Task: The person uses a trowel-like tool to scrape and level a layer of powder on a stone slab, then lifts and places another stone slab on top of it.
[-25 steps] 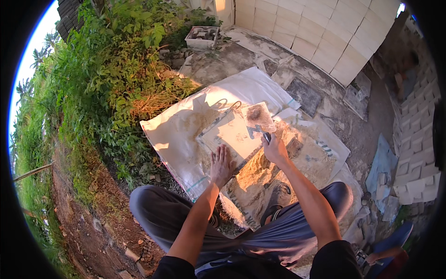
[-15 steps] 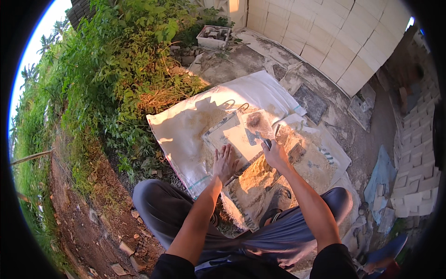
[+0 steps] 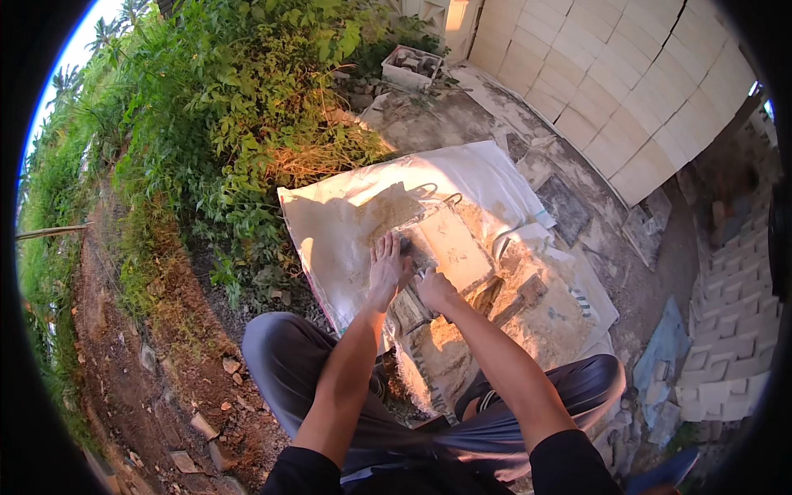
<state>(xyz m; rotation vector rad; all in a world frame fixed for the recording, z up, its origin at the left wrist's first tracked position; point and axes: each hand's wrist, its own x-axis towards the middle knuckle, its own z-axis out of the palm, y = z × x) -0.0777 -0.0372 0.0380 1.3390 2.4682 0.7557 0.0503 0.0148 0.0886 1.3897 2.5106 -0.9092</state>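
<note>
A shallow rectangular mould (image 3: 485, 280) filled level with pale, sandy mix (image 3: 454, 245) lies in front of me, with wire loops (image 3: 453, 199) at its far edge. My left hand (image 3: 386, 272) rests on its left side, palm down and fingers stretched out. Close beside it, my right hand (image 3: 436, 291) is closed round the handle of a trowel (image 3: 419, 252). The blade lies low over the left part of the mould, near my left fingertips; its outline is partly hard to make out.
A white woven sack sheet (image 3: 326, 221) lies beneath, dusted with loose sand (image 3: 540, 285). Bushes (image 3: 247, 124) grow on the left beside reddish soil with stones. Stacked pale tiles (image 3: 610, 91) stand at the far right, more (image 3: 730, 346) nearer. A white box (image 3: 411, 76) sits at the back.
My right hand has carried the trowel leftward, from the right part of the mould to beside my left hand. The left hand stays on the left side. The view has shifted slightly.
</note>
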